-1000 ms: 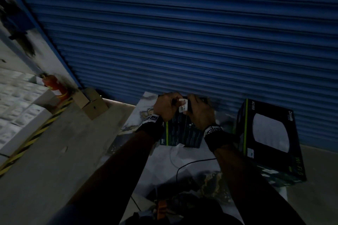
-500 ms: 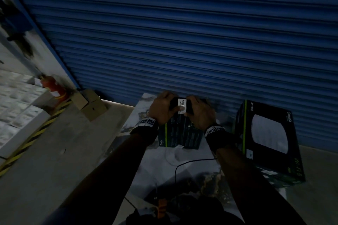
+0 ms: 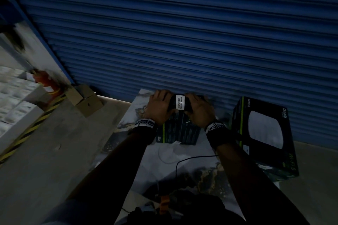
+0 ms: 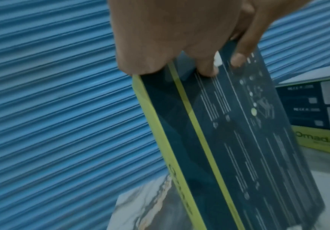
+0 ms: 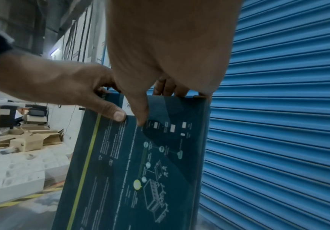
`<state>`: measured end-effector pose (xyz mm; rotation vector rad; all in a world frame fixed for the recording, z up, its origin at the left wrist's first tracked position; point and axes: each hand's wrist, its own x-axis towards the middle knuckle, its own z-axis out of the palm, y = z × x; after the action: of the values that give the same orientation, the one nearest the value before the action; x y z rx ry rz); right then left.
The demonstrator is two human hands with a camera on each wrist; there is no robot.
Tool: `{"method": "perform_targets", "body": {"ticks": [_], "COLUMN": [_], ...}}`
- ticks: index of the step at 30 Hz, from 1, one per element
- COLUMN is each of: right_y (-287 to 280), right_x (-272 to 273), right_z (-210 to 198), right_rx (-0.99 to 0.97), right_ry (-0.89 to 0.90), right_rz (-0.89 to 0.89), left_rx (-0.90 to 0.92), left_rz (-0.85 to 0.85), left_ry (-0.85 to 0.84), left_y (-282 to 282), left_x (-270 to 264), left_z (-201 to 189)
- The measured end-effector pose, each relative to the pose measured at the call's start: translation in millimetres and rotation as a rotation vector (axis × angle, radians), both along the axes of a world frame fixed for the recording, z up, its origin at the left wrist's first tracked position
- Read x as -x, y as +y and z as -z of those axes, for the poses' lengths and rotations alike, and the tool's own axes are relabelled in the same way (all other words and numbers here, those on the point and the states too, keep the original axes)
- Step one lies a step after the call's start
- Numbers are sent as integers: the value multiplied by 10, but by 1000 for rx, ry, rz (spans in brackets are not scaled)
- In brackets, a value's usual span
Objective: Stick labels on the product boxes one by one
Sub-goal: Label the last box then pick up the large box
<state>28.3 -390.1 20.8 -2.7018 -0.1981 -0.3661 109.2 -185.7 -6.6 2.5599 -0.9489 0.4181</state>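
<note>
Dark product box is standing upright on its lower edge on the marbled sheet, printed back panel facing the person, blue roller shutter right behind it.

Left hand is gripping the box's top left corner: fingers curled over the top edge, thumb lying flat on the printed panel. Right hand is gripping the top right the same way, fingers wrapped over the edge and thumb pointing down the panel. So both hands are clamped on the box, neither spread.

White label is sitting at the top middle of the box, between the two hands, folding over the top edge onto the panel. Black print on it, too blurry to read with confidence. In the right wrist view both thumb tips are sitting at the label's lower edge, one on each side, touching or just beside it. Whether they are pressing on it cannot be told.

A second, larger box of the same dark and green design is leaning to the right, well apart from the held one. A thin black cable is lying on the sheet below the hands. A brown carton is sitting on the floor to the left, by the yellow-black floor stripe.
</note>
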Motion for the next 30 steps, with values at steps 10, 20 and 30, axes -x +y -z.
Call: {"method": "perform_targets", "body": {"ticks": [10, 20, 30], "right_y": [-19, 0, -3], "right_x": [24, 39, 5], "right_z": [60, 27, 66], "right_rx": [23, -69, -102], "right_ry": [19, 32, 67], "right_rz": [-12, -10, 18], "left_rx": [-25, 16, 125], "left_rz": [-163, -205, -267], "left_ry": [-29, 30, 303], "left_y": [-152, -136, -225], "left_x": [181, 231, 11], "left_z": [-123, -176, -299]}}
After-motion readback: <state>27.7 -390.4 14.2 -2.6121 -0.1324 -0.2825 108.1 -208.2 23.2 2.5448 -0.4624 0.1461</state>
